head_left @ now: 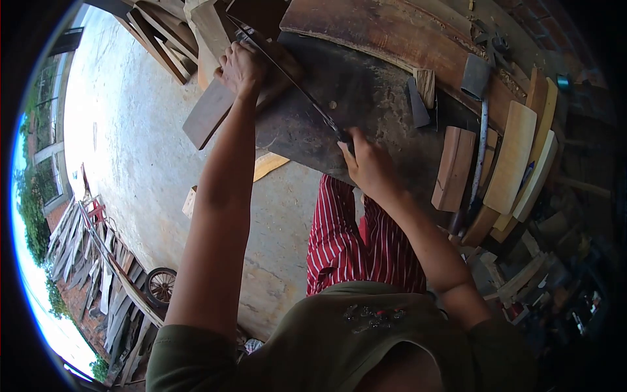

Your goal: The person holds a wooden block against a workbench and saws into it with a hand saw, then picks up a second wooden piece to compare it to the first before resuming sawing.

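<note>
My right hand (367, 160) is closed round the dark handle of a long, thin saw (294, 81), whose blade runs up and left across the dark workbench (353, 78). The far end of the blade lies close beside my left hand (243, 67). That hand is pressed on a wooden board (212, 112) jutting over the bench's left edge, its fingers curled at the board's upper part. Whether the blade touches the wood cannot be made out.
Curved wooden pieces (511, 157) and a reddish block (454, 168) lie at the bench's right. A large plank (379, 32) spans the back, near a small wood block (425, 88). Scrap wood (117, 287) and a spoked wheel (161, 286) are at lower left.
</note>
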`<state>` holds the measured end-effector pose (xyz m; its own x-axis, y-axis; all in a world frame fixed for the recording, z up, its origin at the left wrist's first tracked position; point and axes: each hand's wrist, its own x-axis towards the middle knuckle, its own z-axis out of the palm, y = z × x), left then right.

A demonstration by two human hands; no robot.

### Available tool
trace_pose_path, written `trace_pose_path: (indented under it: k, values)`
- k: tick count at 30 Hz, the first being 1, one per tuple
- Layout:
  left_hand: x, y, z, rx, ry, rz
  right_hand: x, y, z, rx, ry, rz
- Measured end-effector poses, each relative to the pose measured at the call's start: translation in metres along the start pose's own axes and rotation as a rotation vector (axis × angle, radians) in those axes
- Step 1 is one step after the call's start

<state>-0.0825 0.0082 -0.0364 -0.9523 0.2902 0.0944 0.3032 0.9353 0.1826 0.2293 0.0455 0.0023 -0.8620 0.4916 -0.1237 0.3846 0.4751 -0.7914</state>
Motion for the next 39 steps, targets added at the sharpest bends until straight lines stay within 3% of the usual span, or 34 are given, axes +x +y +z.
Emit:
trace_pose_path:
  k: [3, 6, 8, 11, 13, 15, 18, 23, 26, 27, 29, 32, 36, 38, 39]
  values:
    - [-0.001, -0.005, -0.002, 0.015, -0.004, 0.007, -0.071, 0.002, -0.034, 0.077, 0.016, 0.050]
    - [0.000, -0.002, 0.005, 0.006, 0.020, 0.029, -0.023, 0.001, -0.020, 0.043, -0.056, 0.060]
    - [-0.001, -0.003, 0.003, -0.001, 0.015, 0.041, 0.053, -0.002, 0.019, 0.005, 0.003, -0.023]
    - [-0.001, -0.003, -0.002, 0.019, -0.002, 0.036, 0.082, -0.014, 0.023, 0.015, -0.013, -0.050]
    - [0.000, -0.003, 0.000, -0.004, -0.010, 0.026, 0.032, -0.012, 0.008, -0.026, -0.027, 0.038]
    - [0.003, -0.006, 0.006, 0.003, 0.012, 0.023, -0.034, 0.003, -0.007, 0.065, 0.049, -0.024]
    - [-0.001, -0.005, 0.004, 0.011, 0.024, 0.040, -0.049, 0.003, -0.023, 0.060, -0.016, 0.064]
    - [0.005, -0.007, 0.005, 0.002, 0.024, -0.011, 0.091, -0.012, 0.031, -0.059, -0.015, -0.049]
    - [0.008, -0.010, 0.006, 0.015, -0.011, 0.014, 0.056, -0.015, 0.019, 0.032, 0.014, -0.009]
    - [0.007, -0.008, 0.001, -0.002, -0.040, 0.003, 0.021, -0.013, 0.007, -0.077, -0.008, 0.025]
    - [0.006, -0.007, 0.004, -0.005, -0.017, -0.002, -0.039, 0.002, -0.008, 0.075, 0.041, -0.014]
    - [0.001, -0.006, 0.002, 0.011, 0.000, 0.003, -0.030, -0.007, -0.027, 0.099, -0.074, 0.135]
    - [0.001, -0.003, 0.002, 0.028, 0.016, 0.006, 0.085, -0.011, 0.028, 0.015, -0.021, -0.034]
    - [-0.004, -0.002, 0.003, 0.025, 0.013, -0.037, 0.088, -0.014, 0.032, 0.042, -0.008, -0.061]
    - [-0.006, -0.001, 0.004, 0.012, 0.015, 0.075, 0.077, -0.013, 0.030, 0.050, 0.001, -0.038]
